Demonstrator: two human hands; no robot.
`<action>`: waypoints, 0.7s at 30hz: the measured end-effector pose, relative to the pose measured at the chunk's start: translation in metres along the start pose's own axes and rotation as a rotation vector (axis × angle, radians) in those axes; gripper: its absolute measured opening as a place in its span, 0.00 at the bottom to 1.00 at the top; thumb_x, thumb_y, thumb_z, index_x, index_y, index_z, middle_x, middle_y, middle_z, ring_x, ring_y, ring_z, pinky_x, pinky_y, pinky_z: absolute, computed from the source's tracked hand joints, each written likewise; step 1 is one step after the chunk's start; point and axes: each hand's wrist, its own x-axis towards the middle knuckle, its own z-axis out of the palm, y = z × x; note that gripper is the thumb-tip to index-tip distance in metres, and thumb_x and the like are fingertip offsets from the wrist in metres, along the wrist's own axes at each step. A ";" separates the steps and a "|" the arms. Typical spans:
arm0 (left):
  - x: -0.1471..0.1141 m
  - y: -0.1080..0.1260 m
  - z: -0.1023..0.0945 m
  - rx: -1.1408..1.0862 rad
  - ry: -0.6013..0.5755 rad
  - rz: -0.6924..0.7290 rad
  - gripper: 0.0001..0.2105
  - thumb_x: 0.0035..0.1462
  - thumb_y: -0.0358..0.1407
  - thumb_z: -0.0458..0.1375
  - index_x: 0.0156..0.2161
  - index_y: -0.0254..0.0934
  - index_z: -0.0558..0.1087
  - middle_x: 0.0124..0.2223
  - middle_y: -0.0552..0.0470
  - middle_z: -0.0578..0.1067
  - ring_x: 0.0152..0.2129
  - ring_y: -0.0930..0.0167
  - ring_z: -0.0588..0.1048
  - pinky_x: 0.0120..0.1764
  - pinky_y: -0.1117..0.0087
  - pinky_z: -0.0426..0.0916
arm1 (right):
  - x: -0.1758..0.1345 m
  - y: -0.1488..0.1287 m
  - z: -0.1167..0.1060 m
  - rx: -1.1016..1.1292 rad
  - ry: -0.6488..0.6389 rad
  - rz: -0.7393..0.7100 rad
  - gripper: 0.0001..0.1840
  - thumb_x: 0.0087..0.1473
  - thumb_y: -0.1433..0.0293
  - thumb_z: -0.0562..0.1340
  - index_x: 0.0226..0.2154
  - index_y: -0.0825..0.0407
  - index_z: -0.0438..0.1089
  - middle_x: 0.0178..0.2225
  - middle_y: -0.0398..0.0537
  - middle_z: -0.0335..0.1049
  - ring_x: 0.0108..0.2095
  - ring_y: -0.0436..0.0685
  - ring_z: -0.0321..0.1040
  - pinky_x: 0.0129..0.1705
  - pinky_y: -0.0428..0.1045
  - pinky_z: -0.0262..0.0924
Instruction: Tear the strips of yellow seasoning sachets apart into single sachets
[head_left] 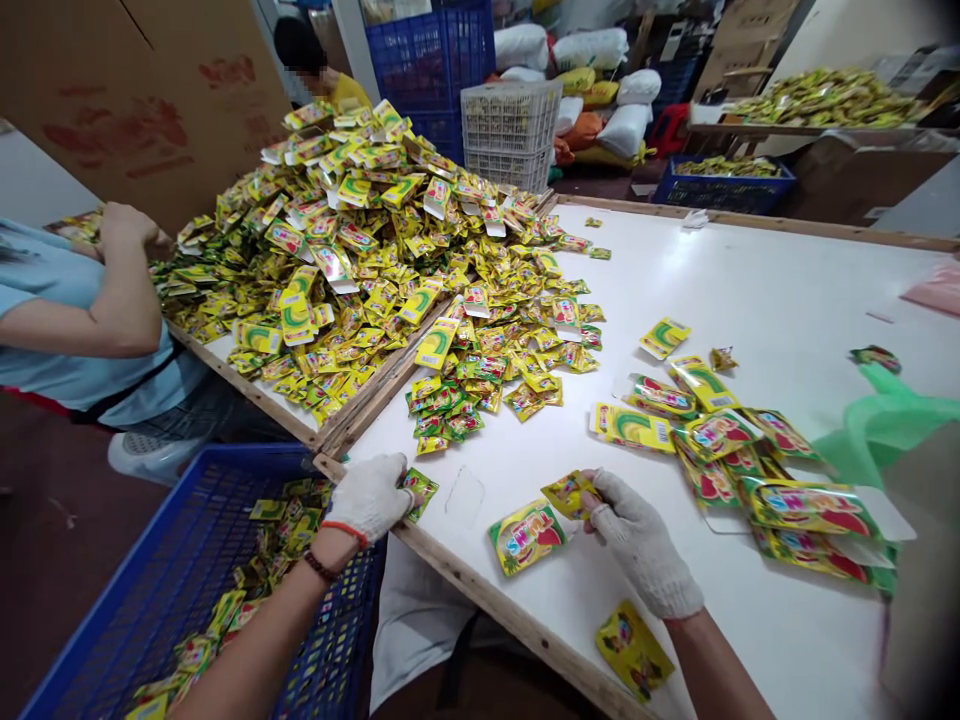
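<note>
Thumb and fingers of the right hand (641, 545), at 4 o'clock from mid-view, are closed on a yellow packet (559, 492); white glove worn, tips left bare. Flat TUNS box (527, 537) is laid between 5 and 6 o'clock, its flap end just beside the right thumb. Green packet (422, 492) is pinched by the left hand (371, 497), also gloved, between 7 and 8 o'clock, at the table corner. Larger yellow packet (634, 650) is left flat at 5 o'clock, near the right forearm.

White table (622, 260) is edged with a wooden rim (510, 610). More boxes (814, 505) are stacked loosely around 3 o'clock, with green plastic (892, 420) bunched just beyond. Small packets (517, 345) are strewn over the middle; a tall heap (330, 250) of boxes and packets is piled at 10 o'clock on the adjoining surface. Blue crate (217, 460), part filled with packets, is set below table level at 8 o'clock.

Light blue shirt is worn by a co-worker (120, 290) seated at 9 o'clock. Grey crates (510, 130) are stacked at 12, sacks (600, 60) piled at 1, another packet heap (832, 100) spread on a table at 2 o'clock
</note>
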 end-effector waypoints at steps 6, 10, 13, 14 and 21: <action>-0.001 0.024 0.020 -0.501 -0.014 0.012 0.11 0.43 0.34 0.57 0.35 0.37 0.65 0.28 0.55 0.68 0.26 0.72 0.67 0.29 0.73 0.59 | -0.008 -0.030 0.032 0.025 -0.155 -0.041 0.15 0.44 0.71 0.56 0.38 0.52 0.69 0.35 0.46 0.72 0.35 0.55 0.67 0.36 0.48 0.64; -0.010 0.062 0.019 -1.093 -0.188 0.201 0.14 0.51 0.38 0.53 0.42 0.34 0.63 0.27 0.56 0.67 0.23 0.75 0.66 0.26 0.75 0.61 | -0.005 -0.038 0.046 0.010 -0.148 -0.032 0.15 0.43 0.72 0.57 0.37 0.51 0.68 0.33 0.44 0.72 0.32 0.54 0.67 0.34 0.47 0.64; -0.020 0.087 0.015 -1.163 -0.288 0.354 0.11 0.52 0.41 0.53 0.34 0.33 0.66 0.27 0.54 0.68 0.24 0.74 0.66 0.26 0.75 0.61 | -0.004 -0.034 0.045 -0.044 -0.094 -0.073 0.16 0.43 0.73 0.57 0.38 0.49 0.68 0.33 0.44 0.72 0.33 0.54 0.67 0.35 0.48 0.63; -0.022 0.094 0.014 -1.132 -0.271 0.384 0.11 0.51 0.41 0.54 0.33 0.33 0.66 0.28 0.54 0.68 0.26 0.73 0.66 0.28 0.75 0.62 | -0.005 -0.031 0.043 -0.059 -0.075 -0.083 0.16 0.43 0.72 0.57 0.38 0.49 0.68 0.33 0.44 0.72 0.33 0.54 0.67 0.35 0.48 0.63; -0.028 0.124 0.021 -0.956 -0.158 0.438 0.09 0.53 0.40 0.53 0.34 0.36 0.65 0.30 0.54 0.69 0.26 0.73 0.67 0.28 0.75 0.60 | -0.018 -0.024 0.023 -0.004 0.060 -0.068 0.17 0.46 0.66 0.58 0.40 0.53 0.66 0.34 0.47 0.69 0.30 0.53 0.66 0.30 0.46 0.63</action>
